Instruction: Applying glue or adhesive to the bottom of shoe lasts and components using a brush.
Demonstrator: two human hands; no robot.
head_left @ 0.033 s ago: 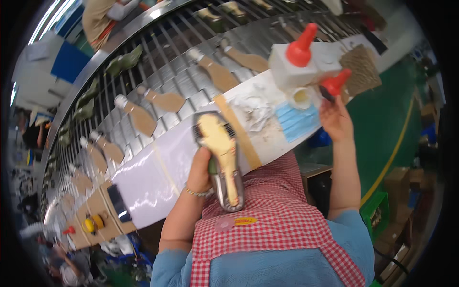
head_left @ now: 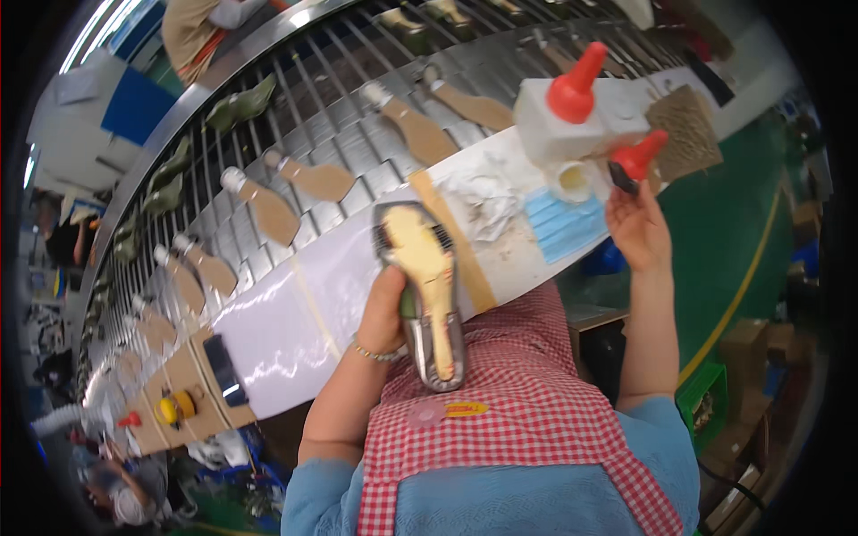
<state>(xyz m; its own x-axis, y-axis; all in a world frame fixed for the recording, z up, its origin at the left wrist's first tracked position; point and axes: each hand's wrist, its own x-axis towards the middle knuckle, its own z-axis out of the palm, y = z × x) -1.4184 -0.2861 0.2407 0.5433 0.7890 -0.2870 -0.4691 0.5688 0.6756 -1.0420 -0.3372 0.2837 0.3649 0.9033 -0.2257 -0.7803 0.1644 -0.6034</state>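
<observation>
My left hand [head_left: 386, 313] is wrapped round the side of a shoe upper on a last [head_left: 435, 295], held bottom up over the bench edge. Its underside is pale yellow, with a dark rim around it. On the right, my right hand [head_left: 640, 234] has its fingertips at a small dark piece [head_left: 623, 177], just below a red cone-shaped top [head_left: 641, 154]. Its fingers look closed, but what they grip is unclear. Beside that hand stands an open pot [head_left: 570, 181] with yellowish contents. A white container [head_left: 559, 121] with another red cone [head_left: 576, 82] stands behind it.
A blue face mask [head_left: 563, 223] and crumpled white tissue [head_left: 483, 204] lie on the white bench board [head_left: 299, 330]. Beyond runs a slatted metal conveyor [head_left: 326, 80] carrying several brown insoles [head_left: 273, 210] and green pieces [head_left: 241, 105]. A phone [head_left: 223, 368] and yellow tape roll [head_left: 176, 407] lie left.
The whole scene has shifted slightly rightward in view. Both hands and the shoe upper keep nearly the same places relative to the bench.
</observation>
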